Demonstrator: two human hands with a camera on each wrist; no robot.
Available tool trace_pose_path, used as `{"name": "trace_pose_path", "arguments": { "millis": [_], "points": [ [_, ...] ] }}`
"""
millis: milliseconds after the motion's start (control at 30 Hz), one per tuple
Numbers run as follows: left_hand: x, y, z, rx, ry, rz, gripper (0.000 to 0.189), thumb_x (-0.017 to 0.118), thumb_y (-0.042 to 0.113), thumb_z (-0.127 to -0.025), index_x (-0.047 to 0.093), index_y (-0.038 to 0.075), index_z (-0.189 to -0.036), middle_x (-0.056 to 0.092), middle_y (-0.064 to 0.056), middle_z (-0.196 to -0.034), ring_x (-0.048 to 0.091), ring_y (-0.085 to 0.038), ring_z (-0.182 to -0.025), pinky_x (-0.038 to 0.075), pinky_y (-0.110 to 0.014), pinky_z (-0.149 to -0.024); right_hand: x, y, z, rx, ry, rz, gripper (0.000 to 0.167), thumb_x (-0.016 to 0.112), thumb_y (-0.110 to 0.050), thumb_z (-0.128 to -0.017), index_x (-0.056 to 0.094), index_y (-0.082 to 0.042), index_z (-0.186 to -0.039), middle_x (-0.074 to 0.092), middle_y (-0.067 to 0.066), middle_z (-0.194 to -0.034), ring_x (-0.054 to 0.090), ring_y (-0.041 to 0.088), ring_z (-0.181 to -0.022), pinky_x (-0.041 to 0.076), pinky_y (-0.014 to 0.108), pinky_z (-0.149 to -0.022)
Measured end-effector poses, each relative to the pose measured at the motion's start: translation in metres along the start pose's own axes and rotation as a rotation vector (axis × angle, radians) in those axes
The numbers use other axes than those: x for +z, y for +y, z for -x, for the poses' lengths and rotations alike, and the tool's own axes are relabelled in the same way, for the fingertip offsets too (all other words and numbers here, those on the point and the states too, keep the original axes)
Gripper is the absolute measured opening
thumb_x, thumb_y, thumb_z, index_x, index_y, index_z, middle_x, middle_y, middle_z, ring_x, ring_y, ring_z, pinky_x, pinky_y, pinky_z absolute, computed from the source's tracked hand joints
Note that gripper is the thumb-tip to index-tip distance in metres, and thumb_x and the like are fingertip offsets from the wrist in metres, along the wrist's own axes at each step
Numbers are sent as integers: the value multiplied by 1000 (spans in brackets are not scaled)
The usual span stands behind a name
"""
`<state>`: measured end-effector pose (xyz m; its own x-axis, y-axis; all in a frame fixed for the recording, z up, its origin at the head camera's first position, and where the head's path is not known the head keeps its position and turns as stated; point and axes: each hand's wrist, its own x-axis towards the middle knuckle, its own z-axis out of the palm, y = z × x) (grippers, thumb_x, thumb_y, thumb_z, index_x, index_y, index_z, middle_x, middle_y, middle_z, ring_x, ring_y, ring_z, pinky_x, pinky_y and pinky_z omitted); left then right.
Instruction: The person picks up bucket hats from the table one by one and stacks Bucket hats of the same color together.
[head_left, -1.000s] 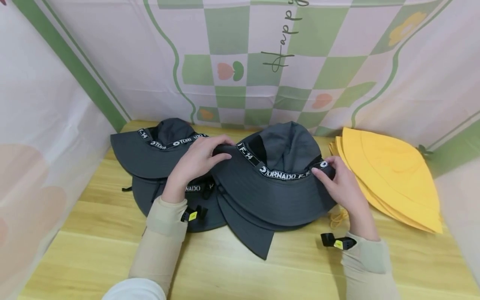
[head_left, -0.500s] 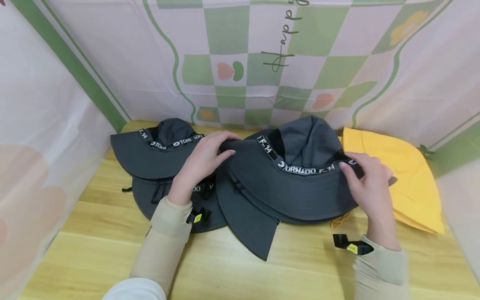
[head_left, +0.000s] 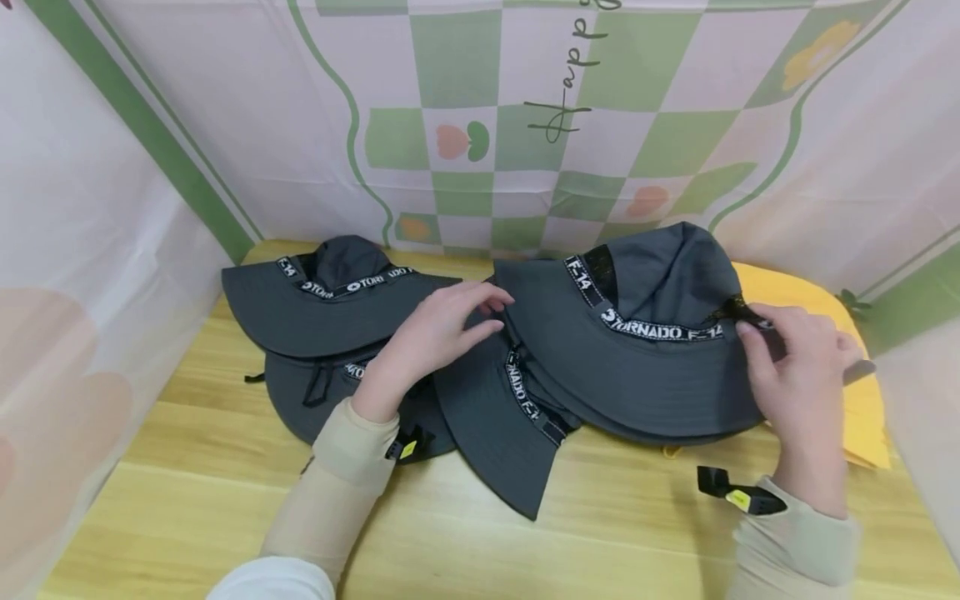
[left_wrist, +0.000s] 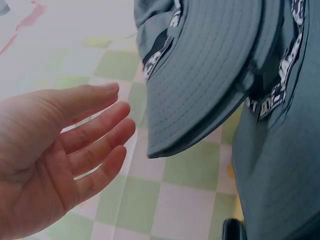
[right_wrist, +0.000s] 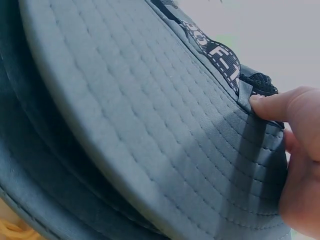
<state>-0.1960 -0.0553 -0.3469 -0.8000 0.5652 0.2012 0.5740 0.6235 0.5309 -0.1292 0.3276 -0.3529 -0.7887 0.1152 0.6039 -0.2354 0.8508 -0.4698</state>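
My right hand (head_left: 810,375) pinches the side of a dark grey bucket hat (head_left: 637,375), whose band reads TORNADO F-14. In the right wrist view the thumb (right_wrist: 270,106) presses the hat just below its band, and further brim layers show underneath. My left hand (head_left: 438,329) is beside the hat's left edge, fingers spread and loosely bent. The left wrist view shows a gap between that hand (left_wrist: 55,155) and the brim (left_wrist: 200,100). Another grey hat (head_left: 498,442) lies partly beneath the held one, its lettered band showing.
More grey hats lie at the left, one (head_left: 292,312) overlapping another (head_left: 288,400) with a black cord. Yellow hats (head_left: 864,421) lie at the right, partly covered by the grey hat and right hand. A patterned cloth (head_left: 457,50) stands behind the wooden table (head_left: 600,533).
My right hand has carried the grey hat rightward, over part of the yellow hats. The left hand has shifted slightly right and is now apart from the brim. The lower hat's band is uncovered.
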Motion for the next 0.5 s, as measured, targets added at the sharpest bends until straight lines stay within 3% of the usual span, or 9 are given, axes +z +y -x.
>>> {"name": "trace_pose_path", "arguments": {
  "millis": [200, 333, 500],
  "points": [
    [17, 11, -3, 61, -151, -3, 26, 65, 21, -98, 67, 12, -123, 71, -3, -111, 67, -14, -101, 53, -31, -91, -10, 5, 1, 54, 45, 25, 24, 65, -3, -93, 66, 6, -115, 64, 35, -114, 46, 51, -109, 16, 44, -102],
    [33, 19, -4, 58, -262, -28, 29, 65, 25, -99, 66, 12, -124, 70, -3, -115, 67, -17, -104, 53, -33, -89, -15, 12, 3, 95, 63, 66, 27, 64, -6, -95, 65, 6, -118, 63, 36, -118, 45, 53, -109, 16, 51, -106],
    [55, 24, -7, 57, -358, -122, 32, 64, 30, -99, 65, 15, -128, 67, -1, -124, 65, -15, -111, 53, -31, -93, -22, 19, 5, 178, 71, 117, 30, 61, -10, -98, 64, 6, -123, 60, 36, -122, 44, 54, -115, 13, 57, -111]
  ]
}}
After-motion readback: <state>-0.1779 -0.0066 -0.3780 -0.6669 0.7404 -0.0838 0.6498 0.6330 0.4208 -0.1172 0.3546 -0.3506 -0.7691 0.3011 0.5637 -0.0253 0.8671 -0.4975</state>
